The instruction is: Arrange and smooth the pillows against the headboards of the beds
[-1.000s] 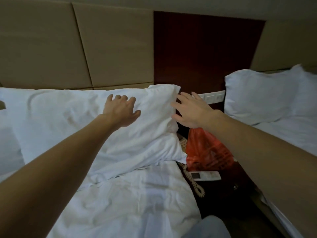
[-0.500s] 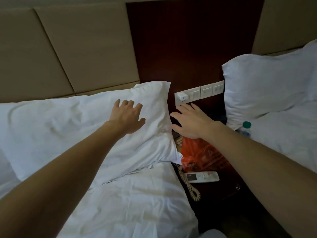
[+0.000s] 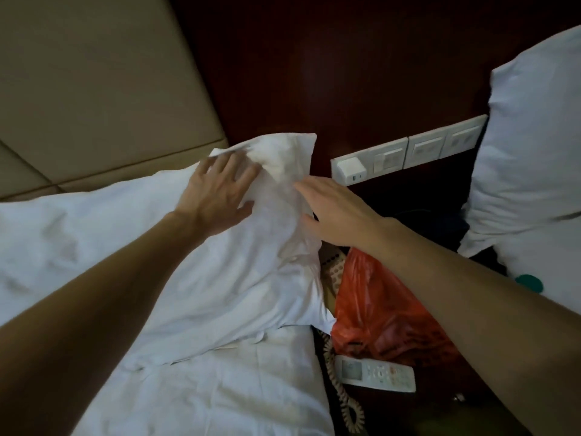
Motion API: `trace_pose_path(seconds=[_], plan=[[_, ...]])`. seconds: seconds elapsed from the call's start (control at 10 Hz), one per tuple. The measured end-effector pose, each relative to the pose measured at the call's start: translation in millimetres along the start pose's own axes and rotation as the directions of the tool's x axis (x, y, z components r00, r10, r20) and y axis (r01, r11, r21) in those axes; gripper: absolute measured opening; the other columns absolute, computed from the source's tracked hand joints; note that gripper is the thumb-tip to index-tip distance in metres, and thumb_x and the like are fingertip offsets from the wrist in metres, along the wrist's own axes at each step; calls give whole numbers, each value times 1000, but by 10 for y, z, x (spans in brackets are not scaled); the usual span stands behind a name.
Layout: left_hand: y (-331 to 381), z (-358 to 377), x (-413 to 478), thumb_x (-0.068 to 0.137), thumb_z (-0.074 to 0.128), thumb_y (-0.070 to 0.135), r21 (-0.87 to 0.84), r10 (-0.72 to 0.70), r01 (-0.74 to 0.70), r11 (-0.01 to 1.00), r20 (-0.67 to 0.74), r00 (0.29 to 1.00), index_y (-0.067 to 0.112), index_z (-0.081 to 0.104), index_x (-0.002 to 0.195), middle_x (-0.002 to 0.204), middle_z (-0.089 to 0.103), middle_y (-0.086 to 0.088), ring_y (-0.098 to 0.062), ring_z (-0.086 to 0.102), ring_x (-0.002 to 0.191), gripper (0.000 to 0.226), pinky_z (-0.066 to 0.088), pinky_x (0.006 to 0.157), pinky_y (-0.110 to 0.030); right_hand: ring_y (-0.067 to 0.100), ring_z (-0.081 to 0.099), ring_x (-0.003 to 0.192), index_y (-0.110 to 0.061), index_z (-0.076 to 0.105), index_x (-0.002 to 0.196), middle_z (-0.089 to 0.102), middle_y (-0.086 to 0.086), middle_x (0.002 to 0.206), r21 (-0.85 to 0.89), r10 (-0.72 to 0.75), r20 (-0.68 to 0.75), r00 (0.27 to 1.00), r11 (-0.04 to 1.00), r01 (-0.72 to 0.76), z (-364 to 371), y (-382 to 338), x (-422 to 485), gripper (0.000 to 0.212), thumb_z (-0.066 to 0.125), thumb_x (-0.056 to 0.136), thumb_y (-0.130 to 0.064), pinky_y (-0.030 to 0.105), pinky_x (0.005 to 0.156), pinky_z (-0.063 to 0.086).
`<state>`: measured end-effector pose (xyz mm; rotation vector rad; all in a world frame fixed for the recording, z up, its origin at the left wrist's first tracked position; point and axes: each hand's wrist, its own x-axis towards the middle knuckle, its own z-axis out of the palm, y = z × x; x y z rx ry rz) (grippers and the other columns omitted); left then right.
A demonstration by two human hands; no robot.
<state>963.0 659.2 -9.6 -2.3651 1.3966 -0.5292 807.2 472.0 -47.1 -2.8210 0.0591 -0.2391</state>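
White pillow (image 3: pixel 188 262) against beige headboard (image 3: pixel 94 89), left hand (image 3: pixel 217 196) flat, fingers spread on its upper right corner, right hand (image 3: pixel 336 212) straight-fingered, touching its right edge

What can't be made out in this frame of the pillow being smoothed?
Head view only:
- Left pillow: far end cut off by the left edge, middle covered by the left forearm.
- Right pillow: cut off by the right edge.
- What the green cap sits on: hidden by the right forearm.
- Remote control: button labels too small.
- Left hand: fingertips blurred.
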Motion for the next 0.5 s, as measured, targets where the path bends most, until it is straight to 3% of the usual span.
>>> trace_pose_path(seconds=[0.1,0.2,0.3,0.4,0.5], plan=[[-188,-111,21,88,59,45,2,75,-75,997,37,997,14,40,144,143,47,-19,-38,49,127,66,47,93,-50,30,48,123,-16,31,144,45,7,137,23,27,85,996,999,-29,-104,-103,281,58,57,92,-22,46,93,48],[-343,-221,13,87,64,39,-84,124,-115,990,109,986,15,43,143,142,50,-16,-36,52,125,65,51,90,-48,34,51,122,-24,11,153,31,9,150,39,118,367,923,989,-142,-255,-167,523,78,58,91,-30,49,91,50],[-463,-379,-2,90,61,41,-195,166,-125,973,209,964,20,35,150,150,42,-12,-32,48,132,69,47,98,-44,31,49,129,-25,13,155,34,9,155,-3,173,532,829,979,-202,-490,-195,711,80,57,90,-38,48,100,48],[-546,-544,-35,95,55,43,-297,144,-53,953,296,944,23,30,152,156,35,-9,-30,47,134,66,46,99,-42,27,55,122,-27,35,149,49,4,146,-94,207,584,785,978,-187,-793,-258,851,66,54,88,-44,44,97,50],[-633,-692,-89,95,55,44,-337,90,56,940,402,911,23,34,148,150,45,-8,-31,52,127,62,47,95,-43,23,58,107,-26,42,143,56,2,133,-165,222,627,746,975,-152,-1054,-383,924,54,53,92,-42,39,89,52]])
